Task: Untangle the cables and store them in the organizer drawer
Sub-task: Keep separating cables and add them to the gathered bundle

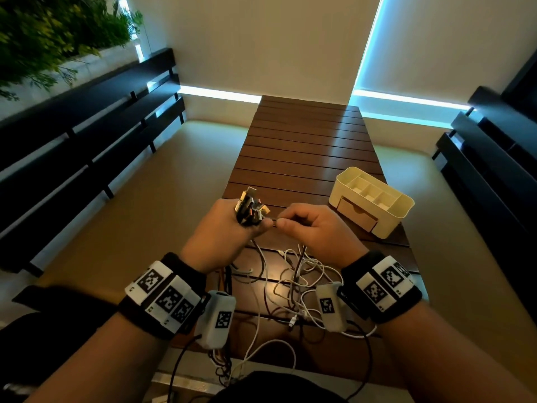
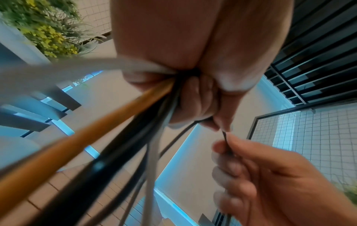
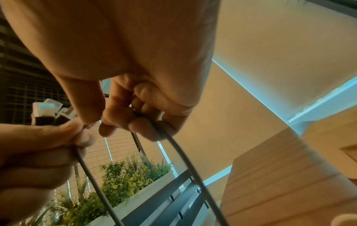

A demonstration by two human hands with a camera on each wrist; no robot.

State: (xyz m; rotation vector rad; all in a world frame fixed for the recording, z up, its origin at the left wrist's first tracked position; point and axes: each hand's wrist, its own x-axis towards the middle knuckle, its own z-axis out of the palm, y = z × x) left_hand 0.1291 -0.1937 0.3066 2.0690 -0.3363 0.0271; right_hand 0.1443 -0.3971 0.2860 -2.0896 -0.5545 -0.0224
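The left hand gripped a bundle of cable plugs, fingers curled round them above the slatted surface; the right hand pinched a thin dark cable just beside it; the remaining cables lay tangled below the wrists; the cream organizer stood to the right, its drawer closed.

Head view: high above, looking forward and down the slatted table, hands at 6 o'clock, organizer at 3 o'clock. Left wrist view: very close under the left hand, facing up along its fingers. Right wrist view: equally close under the right hand. Shared by all three: the pinched dark cable between both hands.
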